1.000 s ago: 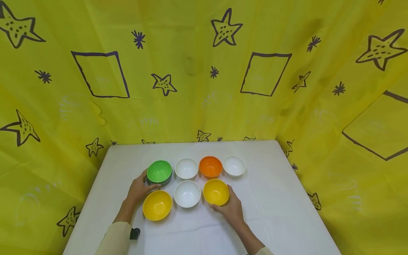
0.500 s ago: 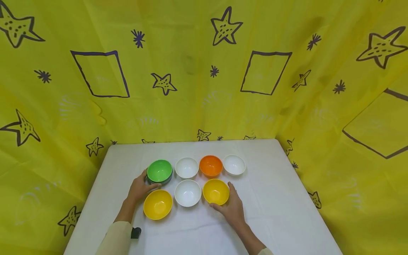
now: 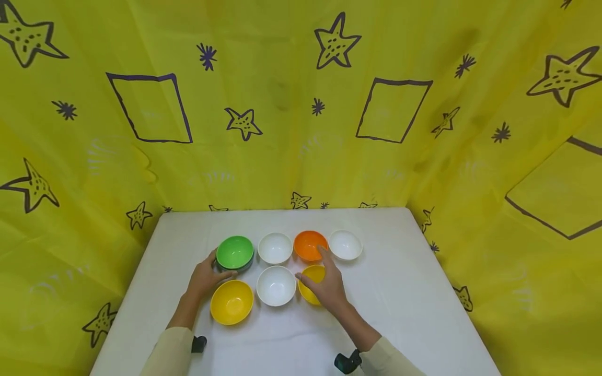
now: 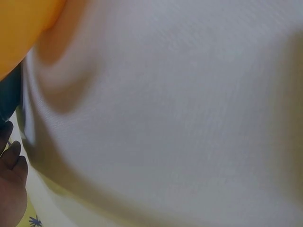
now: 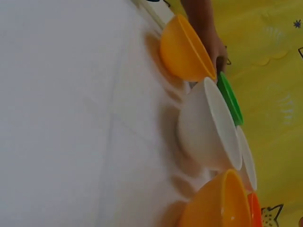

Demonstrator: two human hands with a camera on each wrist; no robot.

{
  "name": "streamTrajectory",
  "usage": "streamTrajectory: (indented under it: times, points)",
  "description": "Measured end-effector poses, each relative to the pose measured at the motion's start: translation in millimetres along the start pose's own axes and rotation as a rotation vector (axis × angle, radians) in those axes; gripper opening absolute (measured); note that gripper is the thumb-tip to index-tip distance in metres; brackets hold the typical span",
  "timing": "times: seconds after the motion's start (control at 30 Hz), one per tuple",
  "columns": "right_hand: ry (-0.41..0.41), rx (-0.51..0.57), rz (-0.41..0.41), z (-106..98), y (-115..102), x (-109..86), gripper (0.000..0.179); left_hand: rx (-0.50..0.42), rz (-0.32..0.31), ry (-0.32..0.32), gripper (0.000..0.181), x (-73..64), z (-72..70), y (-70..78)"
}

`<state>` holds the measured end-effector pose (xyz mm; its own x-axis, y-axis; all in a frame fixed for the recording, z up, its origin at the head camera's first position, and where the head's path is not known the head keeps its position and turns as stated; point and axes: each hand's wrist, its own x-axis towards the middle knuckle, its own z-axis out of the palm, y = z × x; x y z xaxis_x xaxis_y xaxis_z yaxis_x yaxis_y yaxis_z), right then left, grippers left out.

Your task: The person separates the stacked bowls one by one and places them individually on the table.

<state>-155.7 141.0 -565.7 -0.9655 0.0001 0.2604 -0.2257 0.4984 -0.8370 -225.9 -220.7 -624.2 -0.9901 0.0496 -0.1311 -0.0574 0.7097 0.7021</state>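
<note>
My left hand (image 3: 204, 279) holds a stack of two bowls from the left, thumb on the near side. The top bowl is green (image 3: 235, 253); under it shows the rim of a dark teal bowl (image 3: 245, 268). My right hand (image 3: 330, 286) hovers over the right yellow bowl (image 3: 313, 272), partly hiding it. Its thumb and fingers are spread, with fingertips at the near right rim of the orange bowl (image 3: 309, 245); contact I cannot tell. In the left wrist view, fingers (image 4: 14, 150) lie beside the teal bowl (image 4: 9, 97).
White bowls flank the orange one, at its left (image 3: 275, 248) and right (image 3: 345, 245). In the near row stand another white bowl (image 3: 276, 286) and the left yellow bowl (image 3: 232, 303). All stand on a white-covered table (image 3: 400, 292) enclosed by yellow patterned curtains (image 3: 277, 172).
My right hand has let go of the right yellow bowl and moved forward over it to the orange bowl. My left hand and the bowls stay where they were.
</note>
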Motion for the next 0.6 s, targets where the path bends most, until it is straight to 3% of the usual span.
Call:
streamTrajectory:
  times: [0.2,0.43,0.6]
  points:
    - [-0.129,0.042,0.046,15,-28,33.3,0.1,-0.011,0.0,0.004,0.11,-2.1,-1.6,1.7]
    - [-0.214,-0.063,-0.018,43,-57,80.1,0.101,-0.01,0.003,0.003,0.111,-1.5,-2.0,3.9]
    - [-0.262,-0.116,-0.062,73,-68,99.9,0.1,0.008,0.019,0.007,0.111,-2.4,-1.5,1.7]
